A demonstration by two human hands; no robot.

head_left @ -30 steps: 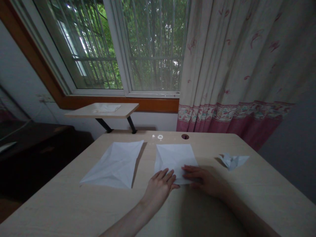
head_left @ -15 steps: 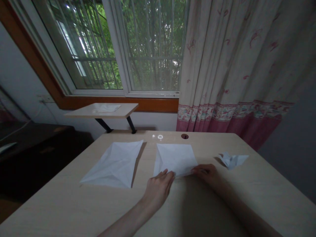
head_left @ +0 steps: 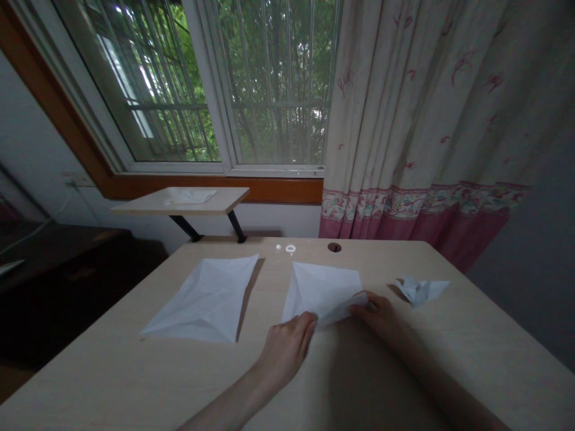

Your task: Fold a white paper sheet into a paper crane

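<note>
A white sheet of paper (head_left: 326,284) lies on the desk between my hands, creased, with its right front part lifted off the top. My left hand (head_left: 294,335) is closed at the sheet's near left edge, fingers bent onto it. The lifted right corner is pinched by my right hand (head_left: 375,311), thumb and fingers closed on it. To the left rests a second white sheet (head_left: 211,299) with fold lines and raised edges. A small folded paper piece (head_left: 420,291), pointed like a bird, sits to the right of my right hand.
The pale wooden desk (head_left: 135,383) has a round cable hole (head_left: 335,247) near its back edge. A raised shelf (head_left: 224,202) at the back left carries some white paper (head_left: 191,196). Behind stand a barred window (head_left: 278,90) and a patterned curtain (head_left: 404,120).
The near right edge of the middle sheet has risen in my right hand, and the sheet has turned slightly. The left hand stays at the near edge. The view shifts a little.
</note>
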